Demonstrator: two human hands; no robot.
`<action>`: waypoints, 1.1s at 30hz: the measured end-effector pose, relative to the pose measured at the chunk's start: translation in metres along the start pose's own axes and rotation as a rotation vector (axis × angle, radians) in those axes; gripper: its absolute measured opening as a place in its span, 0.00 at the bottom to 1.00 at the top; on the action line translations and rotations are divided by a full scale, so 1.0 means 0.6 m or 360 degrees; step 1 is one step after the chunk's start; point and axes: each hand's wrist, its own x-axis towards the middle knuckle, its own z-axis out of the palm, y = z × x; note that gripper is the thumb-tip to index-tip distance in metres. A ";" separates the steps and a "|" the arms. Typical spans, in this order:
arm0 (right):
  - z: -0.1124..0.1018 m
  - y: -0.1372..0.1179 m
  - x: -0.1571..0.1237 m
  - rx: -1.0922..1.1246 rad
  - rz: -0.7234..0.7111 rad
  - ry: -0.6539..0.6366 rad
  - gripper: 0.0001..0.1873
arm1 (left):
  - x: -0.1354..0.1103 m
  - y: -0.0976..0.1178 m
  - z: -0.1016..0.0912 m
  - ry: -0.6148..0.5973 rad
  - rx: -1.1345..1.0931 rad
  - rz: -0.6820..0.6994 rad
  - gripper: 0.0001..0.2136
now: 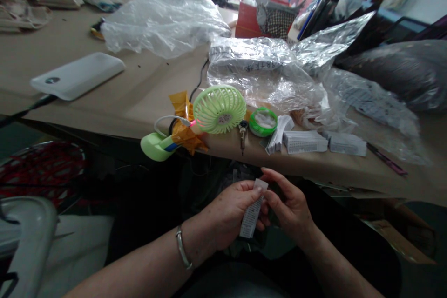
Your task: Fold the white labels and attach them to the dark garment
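tabletop (115, 116) beyond, printed slip (250, 214) between both hands (226, 212) (288, 209)

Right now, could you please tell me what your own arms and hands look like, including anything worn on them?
The left hand and right hand are bare, without gloves, and no sleeve shows on the left forearm or right forearm. A slim silver bangle circles the left forearm near the wrist.
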 end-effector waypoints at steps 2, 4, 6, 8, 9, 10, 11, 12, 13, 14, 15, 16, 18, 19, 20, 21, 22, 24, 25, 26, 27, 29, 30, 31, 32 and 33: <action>0.003 0.002 0.002 0.0272 0.0256 -0.0005 0.13 | -0.001 0.000 -0.001 0.0006 0.0009 0.0034 0.11; 0.004 0.005 0.005 0.0563 0.0470 -0.0053 0.10 | -0.003 0.001 0.001 0.0022 0.0045 0.0059 0.12; 0.005 0.009 0.009 0.0769 0.0566 -0.0089 0.08 | -0.006 0.002 0.003 0.0037 0.0092 0.0061 0.12; 0.004 0.009 0.013 0.0859 0.0578 -0.0109 0.08 | -0.007 0.003 0.005 0.0033 0.0151 0.0053 0.12; 0.004 0.008 0.016 0.0867 0.0567 -0.0125 0.08 | -0.008 0.003 0.005 0.0028 0.0176 0.0050 0.12; 0.003 0.006 0.018 0.0855 0.0553 -0.0143 0.08 | -0.008 0.003 0.005 0.0020 0.0192 0.0042 0.12; 0.002 0.003 0.020 0.0826 0.0538 -0.0160 0.09 | -0.008 0.003 0.005 0.0016 0.0197 0.0034 0.12; 0.002 0.000 0.022 0.0783 0.0522 -0.0172 0.09 | -0.008 0.002 0.003 0.0014 0.0190 0.0028 0.11; 0.002 -0.003 0.023 0.0733 0.0505 -0.0176 0.09 | -0.007 0.002 0.002 0.0016 0.0176 0.0024 0.10; 0.003 -0.005 0.024 0.0685 0.0494 -0.0176 0.08 | -0.007 0.001 0.000 0.0023 0.0162 0.0019 0.10; 0.004 -0.007 0.024 0.0644 0.0495 -0.0167 0.08 | -0.007 0.001 -0.001 0.0035 0.0153 0.0021 0.10; 0.005 -0.008 0.023 0.0614 0.0500 -0.0156 0.08 | -0.007 0.001 -0.002 0.0050 0.0146 0.0027 0.09; 0.008 -0.008 0.019 0.0569 0.0491 -0.0126 0.08 | -0.008 0.001 -0.004 0.0064 0.0129 0.0042 0.09; 0.010 -0.007 0.016 0.0538 0.0470 -0.0107 0.09 | -0.008 0.002 -0.004 0.0062 0.0118 0.0045 0.09; 0.011 -0.006 0.012 0.0488 0.0428 -0.0088 0.11 | -0.009 0.002 -0.004 0.0056 0.0109 0.0047 0.09; 0.011 -0.005 0.009 0.0415 0.0361 -0.0068 0.12 | -0.009 0.002 -0.004 0.0046 0.0102 0.0047 0.09; 0.011 -0.003 0.006 0.0322 0.0270 -0.0050 0.13 | -0.010 0.003 -0.004 0.0035 0.0100 0.0047 0.10; 0.010 -0.002 0.002 0.0117 0.0057 -0.0056 0.14 | -0.010 0.004 -0.003 0.0017 0.0106 0.0049 0.10; 0.009 -0.002 0.001 0.0030 -0.0044 -0.0083 0.15 | -0.010 0.004 -0.002 0.0013 0.0104 0.0044 0.10; 0.008 -0.002 0.000 -0.0038 -0.0120 -0.0122 0.15 | -0.010 0.004 -0.002 0.0014 0.0098 0.0034 0.10; 0.007 -0.002 0.000 -0.0083 -0.0167 -0.0158 0.15 | -0.010 0.004 -0.002 0.0020 0.0092 0.0022 0.10; 0.007 -0.002 0.001 -0.0108 -0.0175 -0.0161 0.15 | -0.009 0.003 -0.003 0.0015 0.0085 0.0017 0.10; 0.008 -0.002 0.002 -0.0085 -0.0141 -0.0124 0.16 | -0.009 0.003 -0.004 0.0000 0.0087 0.0028 0.10; 0.009 -0.002 0.003 -0.0031 -0.0081 -0.0078 0.17 | -0.010 0.002 -0.005 -0.0014 0.0090 0.0045 0.10; 0.010 -0.002 0.004 0.0053 0.0002 -0.0032 0.16 | -0.011 0.002 -0.006 -0.0022 0.0097 0.0064 0.11; 0.011 -0.003 0.006 0.0163 0.0107 -0.0005 0.15 | -0.012 0.003 -0.007 -0.0015 0.0111 0.0079 0.12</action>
